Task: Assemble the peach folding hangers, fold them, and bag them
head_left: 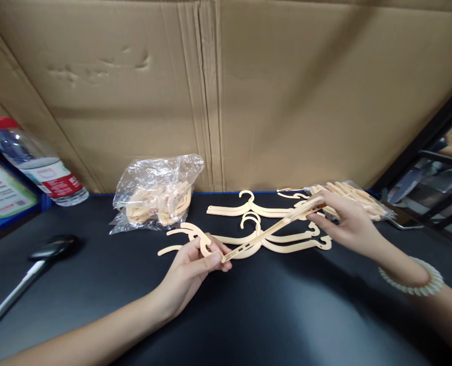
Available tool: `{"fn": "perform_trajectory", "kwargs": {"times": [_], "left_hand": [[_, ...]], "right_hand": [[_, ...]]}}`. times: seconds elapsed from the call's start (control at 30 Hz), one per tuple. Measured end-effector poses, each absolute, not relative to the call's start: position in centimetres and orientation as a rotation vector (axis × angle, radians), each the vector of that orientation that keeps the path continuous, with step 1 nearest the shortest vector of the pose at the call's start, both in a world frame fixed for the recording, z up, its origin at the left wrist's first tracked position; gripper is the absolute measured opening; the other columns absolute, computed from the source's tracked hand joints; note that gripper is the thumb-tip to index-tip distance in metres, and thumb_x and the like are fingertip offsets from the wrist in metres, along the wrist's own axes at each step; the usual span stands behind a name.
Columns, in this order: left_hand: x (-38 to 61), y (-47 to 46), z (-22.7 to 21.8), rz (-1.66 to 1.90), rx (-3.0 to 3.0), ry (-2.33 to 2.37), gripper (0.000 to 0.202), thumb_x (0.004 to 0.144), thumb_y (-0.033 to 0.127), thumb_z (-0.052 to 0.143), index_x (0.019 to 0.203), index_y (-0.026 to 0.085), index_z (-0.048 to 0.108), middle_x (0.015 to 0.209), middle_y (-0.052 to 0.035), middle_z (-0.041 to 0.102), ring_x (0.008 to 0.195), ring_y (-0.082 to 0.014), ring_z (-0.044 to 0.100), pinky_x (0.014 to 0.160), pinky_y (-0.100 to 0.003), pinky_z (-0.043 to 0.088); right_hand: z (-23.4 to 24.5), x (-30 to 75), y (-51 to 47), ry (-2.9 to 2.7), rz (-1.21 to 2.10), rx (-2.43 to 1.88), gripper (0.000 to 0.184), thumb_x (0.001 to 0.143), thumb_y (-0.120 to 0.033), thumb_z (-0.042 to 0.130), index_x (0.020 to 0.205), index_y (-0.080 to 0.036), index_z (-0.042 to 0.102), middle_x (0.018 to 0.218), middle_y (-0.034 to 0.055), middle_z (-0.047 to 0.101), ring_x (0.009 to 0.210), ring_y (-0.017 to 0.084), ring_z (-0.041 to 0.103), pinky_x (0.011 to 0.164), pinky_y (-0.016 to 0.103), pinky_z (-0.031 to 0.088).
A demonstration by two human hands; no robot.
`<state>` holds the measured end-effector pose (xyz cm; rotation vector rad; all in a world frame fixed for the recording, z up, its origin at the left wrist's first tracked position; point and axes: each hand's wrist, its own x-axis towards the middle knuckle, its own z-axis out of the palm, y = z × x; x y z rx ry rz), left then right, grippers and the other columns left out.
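My left hand (193,267) pinches the near end of a thin cream plastic bar (271,230) and also holds a curved cream hanger piece (189,233). Over to the right, my right hand (343,221) grips the bar's far end, so the bar slants above the black table (248,315). Beneath the bar lie several cream plastic hangers (266,209), flat on the table.
A clear bag of cream hanger parts (157,195) sits at the back left, another such bag (357,198) at the back right behind my right hand. A water bottle (38,165) lies at far left. A black mouse (54,247) with a white cable rests at left. A cardboard wall (226,91) stands behind.
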<state>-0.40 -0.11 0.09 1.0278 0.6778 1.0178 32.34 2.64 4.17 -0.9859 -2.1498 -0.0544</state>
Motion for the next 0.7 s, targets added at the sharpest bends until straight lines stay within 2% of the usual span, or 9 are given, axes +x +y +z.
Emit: {"fn": "perform_trajectory", "kwargs": {"times": [0.3,0.47,0.7], "left_hand": [[0.1,-0.2,0.3,1.060,0.985,0.724,0.021,0.070,0.025,0.084,0.069,0.016,0.066,0.076,-0.0012,0.068,0.067,-0.0134,0.063,0.067,-0.023,0.049],[0.2,0.0,0.2,1.091,0.966,0.755,0.028,0.065,0.024,0.086,0.064,0.015,0.060,0.069,-0.0001,0.067,0.062,-0.0132,0.061,0.061,-0.023,0.046],[0.0,0.1,0.1,1.176,0.933,0.852,0.025,0.064,0.011,0.078,0.064,0.016,0.054,0.059,0.0030,0.060,0.054,-0.0105,0.053,0.052,-0.021,0.037]], "right_hand": [[4.3,31.8,2.4,-2.119,-0.019,-1.010,0.008,0.093,-0.026,0.052,0.095,-0.024,0.059,0.083,0.0051,0.066,0.077,0.022,0.063,0.070,0.035,0.050],[4.2,31.5,2.3,-2.163,-0.083,-0.965,0.008,0.091,-0.020,0.054,0.097,-0.023,0.058,0.084,0.0051,0.065,0.079,0.021,0.062,0.071,0.036,0.048],[4.4,30.8,1.5,-2.236,-0.275,-0.900,0.015,0.090,-0.013,0.052,0.100,-0.024,0.056,0.079,0.0029,0.066,0.071,0.021,0.060,0.076,0.040,0.044]]}}
